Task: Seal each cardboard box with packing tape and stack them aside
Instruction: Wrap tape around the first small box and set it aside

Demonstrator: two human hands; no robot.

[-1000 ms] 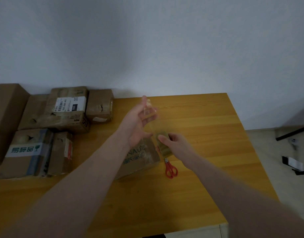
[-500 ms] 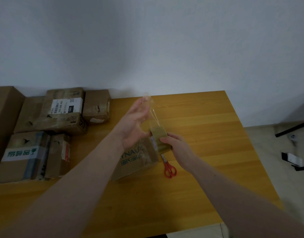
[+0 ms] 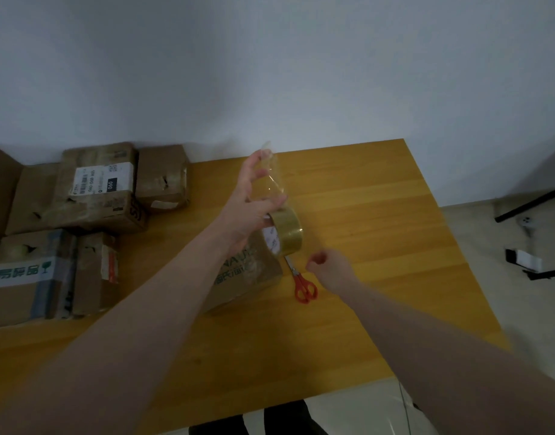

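a roll of clear packing tape (image 3: 285,233) hangs above the cardboard box (image 3: 245,277) at the middle of the wooden table (image 3: 364,215), a pulled-out strip of tape (image 3: 274,180) running up from the roll to my left hand (image 3: 254,202). from my seat at the feed, the left hand's fingertips pinch the strip's free end high up, while its lower fingers lie against the roll. my right hand (image 3: 328,266) sits just right of the roll with fingers curled in, gripping nothing i can see. red-handled scissors (image 3: 303,284) lie on the table beside the box, under that hand. a cluster of taped boxes (image 3: 81,221) fills the table's left end, against the pale wall (image 3: 270,73).
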